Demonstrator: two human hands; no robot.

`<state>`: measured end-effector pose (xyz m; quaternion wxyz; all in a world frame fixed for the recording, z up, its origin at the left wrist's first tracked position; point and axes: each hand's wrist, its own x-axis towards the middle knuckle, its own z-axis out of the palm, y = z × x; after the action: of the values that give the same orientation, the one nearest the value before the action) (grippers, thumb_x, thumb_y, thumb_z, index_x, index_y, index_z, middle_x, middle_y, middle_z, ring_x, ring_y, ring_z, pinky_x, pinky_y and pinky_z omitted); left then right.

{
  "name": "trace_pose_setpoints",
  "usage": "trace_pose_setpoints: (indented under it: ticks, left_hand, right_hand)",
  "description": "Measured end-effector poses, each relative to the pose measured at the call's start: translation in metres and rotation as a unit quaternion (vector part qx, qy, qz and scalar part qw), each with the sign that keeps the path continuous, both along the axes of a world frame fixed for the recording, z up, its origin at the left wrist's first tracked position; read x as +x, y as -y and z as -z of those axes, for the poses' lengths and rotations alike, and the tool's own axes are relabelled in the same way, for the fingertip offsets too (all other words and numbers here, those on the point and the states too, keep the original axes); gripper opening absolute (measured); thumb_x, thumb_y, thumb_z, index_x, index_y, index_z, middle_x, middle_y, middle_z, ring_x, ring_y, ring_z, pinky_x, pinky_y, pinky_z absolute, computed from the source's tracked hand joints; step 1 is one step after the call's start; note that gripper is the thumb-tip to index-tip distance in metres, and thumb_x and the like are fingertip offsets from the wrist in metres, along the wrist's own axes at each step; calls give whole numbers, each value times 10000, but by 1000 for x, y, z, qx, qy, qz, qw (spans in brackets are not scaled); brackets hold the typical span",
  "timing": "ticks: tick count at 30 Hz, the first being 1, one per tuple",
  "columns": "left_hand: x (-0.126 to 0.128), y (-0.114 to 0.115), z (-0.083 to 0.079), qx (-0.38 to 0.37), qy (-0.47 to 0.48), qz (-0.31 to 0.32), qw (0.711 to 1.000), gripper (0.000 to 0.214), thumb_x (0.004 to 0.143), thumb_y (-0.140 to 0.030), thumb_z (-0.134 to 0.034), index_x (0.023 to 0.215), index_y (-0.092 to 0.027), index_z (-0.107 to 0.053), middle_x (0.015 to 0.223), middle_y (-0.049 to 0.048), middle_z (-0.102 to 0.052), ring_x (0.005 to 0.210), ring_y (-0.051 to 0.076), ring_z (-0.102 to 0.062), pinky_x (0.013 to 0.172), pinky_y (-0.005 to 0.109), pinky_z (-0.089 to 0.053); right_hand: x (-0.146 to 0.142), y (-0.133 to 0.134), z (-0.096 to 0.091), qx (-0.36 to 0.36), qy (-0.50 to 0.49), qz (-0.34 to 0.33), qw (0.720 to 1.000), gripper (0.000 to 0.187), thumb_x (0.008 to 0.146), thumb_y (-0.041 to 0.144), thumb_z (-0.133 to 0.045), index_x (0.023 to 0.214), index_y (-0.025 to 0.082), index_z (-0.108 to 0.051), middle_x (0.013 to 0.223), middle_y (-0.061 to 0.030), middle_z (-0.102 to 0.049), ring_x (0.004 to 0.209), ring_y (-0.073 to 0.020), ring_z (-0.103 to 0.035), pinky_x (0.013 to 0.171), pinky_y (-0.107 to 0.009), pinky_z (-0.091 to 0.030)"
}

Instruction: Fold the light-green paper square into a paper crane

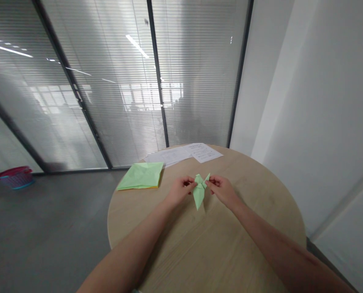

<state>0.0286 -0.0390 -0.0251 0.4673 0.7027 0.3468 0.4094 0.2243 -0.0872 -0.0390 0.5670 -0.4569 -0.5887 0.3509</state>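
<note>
A small light-green origami figure (pixel 199 194) of folded paper is held between my two hands over the round wooden table. One long point of it hangs down toward me, and shorter points stick up at the top. My left hand (pixel 181 189) is closed, thumb and fingers pinching the figure's left edge. On the other side, my right hand (pixel 222 189) pinches the right part, near an upright pointed flap. The fingertips behind the paper are partly hidden.
A stack of green paper sheets (pixel 143 175), with an orange edge beneath, lies on the table (pixel 181 252) at the left. Printed white sheets (pixel 204 152) lie at the far edge. A red and blue basket (pixel 18 178) stands on the floor, beside a glass partition with blinds.
</note>
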Motion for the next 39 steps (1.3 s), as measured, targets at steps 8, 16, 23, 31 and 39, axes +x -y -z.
trace_pose_setpoints:
  ticks: [8, 16, 23, 31, 39]
  left_hand:
    - [-2, 4, -5, -64, 71, -20, 995, 309, 705, -439, -772, 783, -157, -672, 714, 10, -652, 640, 134, -595, 587, 242, -491]
    - [-3, 4, -6, -50, 62, -20, 997, 317, 711, -455, -757, 782, -170, -638, 694, -5, -622, 617, 126, -577, 577, 240, -475]
    - [0, 4, -3, 5, 18, 9, 1000, 300, 739, -450, -743, 779, -165, -657, 700, 11, -634, 607, 127, -561, 556, 242, -451]
    - [-1, 6, -6, -45, 53, 2, 998, 335, 701, -462, -766, 794, -163, -646, 708, 5, -628, 625, 133, -577, 569, 254, -494]
    - [-4, 6, -10, -52, 69, 11, 996, 354, 684, -475, -785, 806, -165, -666, 743, 8, -642, 659, 134, -588, 589, 252, -505]
  right_hand:
    - [4, -4, 3, -7, -1, 31, 1000, 254, 797, 455, -679, 706, 222, -638, 597, 10, -559, 542, -156, -507, 528, -277, -398]
    - [2, 0, -2, -2, -10, 18, 1000, 229, 801, 452, -676, 798, 223, -685, 645, -3, -610, 554, -148, -503, 534, -267, -401]
    - [-6, 2, -2, -13, 2, -23, 1000, 215, 741, 381, -737, 905, 242, -732, 796, -28, -698, 680, -180, -589, 558, -261, -421]
    - [-6, 4, -3, 5, 37, 3, 999, 139, 755, 376, -718, 745, 238, -712, 673, -14, -652, 619, -177, -559, 562, -279, -413]
    - [-2, 0, -1, 3, 40, 12, 999, 197, 754, 428, -719, 720, 235, -700, 663, -11, -628, 609, -171, -542, 548, -270, -405]
